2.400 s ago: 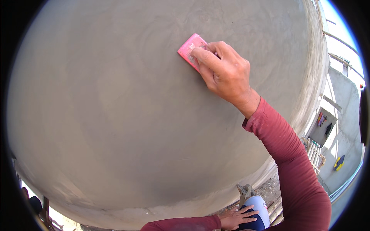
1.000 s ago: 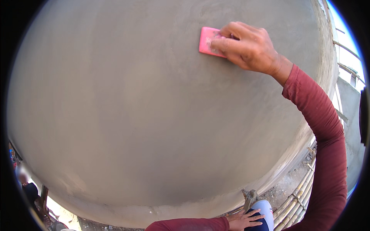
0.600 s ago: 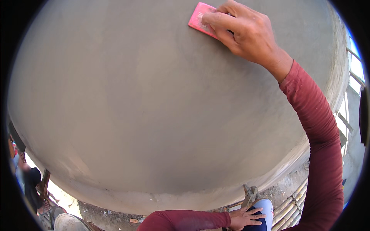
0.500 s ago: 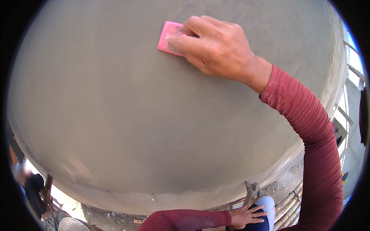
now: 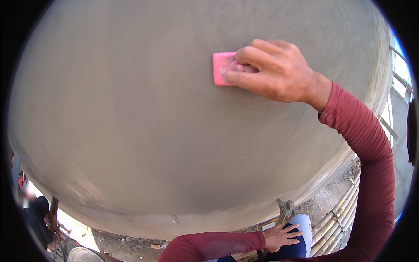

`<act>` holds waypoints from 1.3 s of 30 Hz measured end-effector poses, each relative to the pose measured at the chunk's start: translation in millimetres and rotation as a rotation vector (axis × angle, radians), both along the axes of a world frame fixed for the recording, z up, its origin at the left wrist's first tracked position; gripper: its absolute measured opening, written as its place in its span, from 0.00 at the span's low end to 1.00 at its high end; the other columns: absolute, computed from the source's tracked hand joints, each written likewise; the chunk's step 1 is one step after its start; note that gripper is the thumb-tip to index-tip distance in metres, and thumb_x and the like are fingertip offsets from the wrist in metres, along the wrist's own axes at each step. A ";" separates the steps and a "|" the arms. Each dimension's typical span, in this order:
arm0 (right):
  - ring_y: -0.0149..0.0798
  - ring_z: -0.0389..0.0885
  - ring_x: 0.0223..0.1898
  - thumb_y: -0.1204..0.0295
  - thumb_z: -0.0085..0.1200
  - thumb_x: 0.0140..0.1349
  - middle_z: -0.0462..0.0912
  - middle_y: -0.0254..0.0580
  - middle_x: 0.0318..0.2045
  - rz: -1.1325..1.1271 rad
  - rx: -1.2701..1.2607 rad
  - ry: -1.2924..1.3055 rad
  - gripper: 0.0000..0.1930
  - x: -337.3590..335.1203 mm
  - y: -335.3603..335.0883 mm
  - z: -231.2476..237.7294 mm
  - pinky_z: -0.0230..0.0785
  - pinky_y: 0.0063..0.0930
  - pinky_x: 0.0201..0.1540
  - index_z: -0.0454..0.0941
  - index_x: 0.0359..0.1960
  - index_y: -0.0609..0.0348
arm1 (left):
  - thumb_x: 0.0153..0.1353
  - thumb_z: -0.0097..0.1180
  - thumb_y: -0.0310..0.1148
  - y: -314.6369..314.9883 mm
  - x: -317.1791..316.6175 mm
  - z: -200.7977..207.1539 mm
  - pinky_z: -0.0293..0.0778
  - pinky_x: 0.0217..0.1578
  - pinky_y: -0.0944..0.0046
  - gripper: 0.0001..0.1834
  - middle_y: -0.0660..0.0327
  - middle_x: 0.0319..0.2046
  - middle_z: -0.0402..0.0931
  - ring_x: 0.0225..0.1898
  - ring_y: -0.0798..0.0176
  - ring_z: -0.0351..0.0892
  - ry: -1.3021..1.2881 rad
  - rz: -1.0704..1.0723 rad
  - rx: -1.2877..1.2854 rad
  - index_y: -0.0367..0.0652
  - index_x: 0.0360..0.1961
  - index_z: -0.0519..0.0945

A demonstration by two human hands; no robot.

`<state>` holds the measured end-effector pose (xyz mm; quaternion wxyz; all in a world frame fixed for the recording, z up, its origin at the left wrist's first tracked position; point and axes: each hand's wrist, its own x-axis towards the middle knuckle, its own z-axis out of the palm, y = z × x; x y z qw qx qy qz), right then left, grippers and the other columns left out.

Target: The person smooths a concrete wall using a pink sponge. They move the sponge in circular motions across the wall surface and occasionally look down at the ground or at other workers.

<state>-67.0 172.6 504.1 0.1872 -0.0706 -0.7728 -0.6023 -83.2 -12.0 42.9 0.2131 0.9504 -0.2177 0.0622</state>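
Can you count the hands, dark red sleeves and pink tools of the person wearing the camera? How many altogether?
Hands: 2, the right hand and the left hand
Dark red sleeves: 2, the right sleeve and the left sleeve
Pink tools: 1, the flat pink tool in the right hand
Total: 5

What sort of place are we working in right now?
Most likely an outdoor building site: a broad grey wall that looks freshly plastered, a row of bamboo poles below it, and a pink float in the right hand.
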 end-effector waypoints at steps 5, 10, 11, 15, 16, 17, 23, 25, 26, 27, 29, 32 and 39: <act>0.57 0.89 0.40 0.68 0.60 0.72 0.90 0.51 0.38 -0.260 -0.043 0.450 0.09 -45.0 -22.8 67.3 0.80 0.48 0.41 0.91 0.49 0.47 | 0.56 0.70 0.29 0.8 -1.7 20.8 0.69 0.69 0.33 0.51 0.62 0.91 0.36 0.90 0.45 0.34 0.130 -0.056 -0.019 0.56 0.84 0.67; 0.35 0.83 0.32 0.69 0.66 0.65 0.79 0.31 0.34 0.018 0.001 -0.020 0.06 -90.2 27.5 -25.5 0.76 0.35 0.25 0.84 0.40 0.39 | 0.57 0.70 0.29 3.3 -5.3 18.7 0.72 0.68 0.34 0.50 0.63 0.91 0.37 0.86 0.43 0.45 0.121 -0.015 -0.022 0.56 0.83 0.67; 0.36 0.83 0.32 0.69 0.66 0.65 0.79 0.31 0.34 0.005 0.018 -0.019 0.06 -74.5 22.3 -16.7 0.76 0.35 0.26 0.84 0.40 0.39 | 0.57 0.69 0.29 6.8 -7.1 23.2 0.72 0.68 0.34 0.50 0.63 0.91 0.37 0.86 0.42 0.47 0.161 -0.011 -0.009 0.57 0.83 0.67; 0.37 0.84 0.33 0.68 0.67 0.64 0.79 0.31 0.34 0.027 0.121 0.084 0.06 -53.4 14.9 47.5 0.76 0.36 0.27 0.84 0.40 0.40 | 0.58 0.69 0.29 10.5 -11.1 29.9 0.75 0.67 0.34 0.50 0.64 0.91 0.37 0.83 0.41 0.56 0.266 -0.041 -0.008 0.57 0.83 0.67; 0.37 0.84 0.33 0.68 0.68 0.64 0.79 0.31 0.34 0.065 0.159 0.142 0.06 -69.1 13.0 55.5 0.76 0.36 0.27 0.84 0.40 0.40 | 0.58 0.69 0.29 14.3 -12.8 29.2 0.75 0.67 0.35 0.49 0.64 0.91 0.37 0.82 0.40 0.58 0.270 -0.039 -0.016 0.57 0.83 0.67; 0.35 0.84 0.32 0.74 0.66 0.64 0.82 0.30 0.35 0.044 0.077 0.132 0.09 -87.3 18.1 38.3 0.76 0.30 0.29 0.88 0.41 0.40 | 0.58 0.69 0.30 16.2 -12.1 29.6 0.76 0.67 0.35 0.49 0.64 0.91 0.38 0.82 0.40 0.60 0.256 -0.038 -0.032 0.57 0.83 0.67; 0.34 0.81 0.31 0.74 0.66 0.63 0.80 0.32 0.35 -0.072 -0.005 -0.040 0.09 -18.7 -5.8 -12.3 0.76 0.31 0.27 0.85 0.41 0.41 | 0.59 0.67 0.31 27.1 -27.7 40.7 0.77 0.64 0.36 0.46 0.63 0.91 0.38 0.78 0.43 0.68 0.310 0.019 0.088 0.50 0.81 0.68; 0.33 0.81 0.31 0.75 0.67 0.61 0.80 0.30 0.36 -0.042 0.060 0.184 0.11 1.6 -4.4 40.9 0.76 0.30 0.26 0.86 0.42 0.39 | 0.59 0.68 0.32 29.9 -31.0 48.8 0.78 0.61 0.35 0.46 0.62 0.91 0.38 0.77 0.43 0.69 0.404 -0.019 0.028 0.50 0.80 0.69; 0.32 0.81 0.31 0.76 0.67 0.61 0.80 0.30 0.36 -0.017 0.069 0.218 0.12 -4.0 2.2 44.0 0.76 0.30 0.26 0.86 0.43 0.39 | 0.59 0.68 0.33 30.1 -33.0 48.7 0.79 0.60 0.35 0.45 0.62 0.91 0.38 0.77 0.42 0.70 0.457 -0.030 -0.013 0.50 0.80 0.69; 0.32 0.81 0.31 0.76 0.67 0.60 0.80 0.29 0.36 0.010 0.081 0.253 0.13 -11.1 5.6 48.4 0.75 0.30 0.26 0.86 0.43 0.38 | 0.59 0.68 0.33 27.9 -32.1 41.4 0.80 0.58 0.35 0.45 0.62 0.91 0.38 0.76 0.42 0.70 0.409 -0.029 -0.027 0.50 0.80 0.69; 0.32 0.81 0.30 0.76 0.68 0.60 0.80 0.28 0.36 0.075 0.079 0.158 0.14 -56.1 15.7 24.3 0.75 0.30 0.26 0.87 0.44 0.37 | 0.59 0.69 0.33 24.4 -26.8 17.4 0.83 0.54 0.35 0.45 0.61 0.91 0.38 0.75 0.42 0.72 0.318 -0.019 -0.052 0.50 0.80 0.69; 0.34 0.83 0.31 0.73 0.68 0.61 0.82 0.27 0.36 -0.051 0.017 0.033 0.12 -13.5 0.0 -4.2 0.75 0.35 0.26 0.88 0.44 0.38 | 0.58 0.70 0.34 24.5 -30.6 23.6 0.83 0.53 0.34 0.45 0.61 0.91 0.36 0.75 0.43 0.72 0.323 0.065 0.061 0.50 0.79 0.70; 0.36 0.83 0.31 0.75 0.71 0.64 0.84 0.32 0.35 0.040 0.031 0.109 0.12 -48.9 1.6 20.3 0.76 0.31 0.30 0.90 0.47 0.43 | 0.58 0.71 0.33 24.1 -27.6 25.0 0.82 0.57 0.34 0.42 0.60 0.91 0.36 0.72 0.43 0.75 0.370 -0.023 -0.071 0.48 0.76 0.73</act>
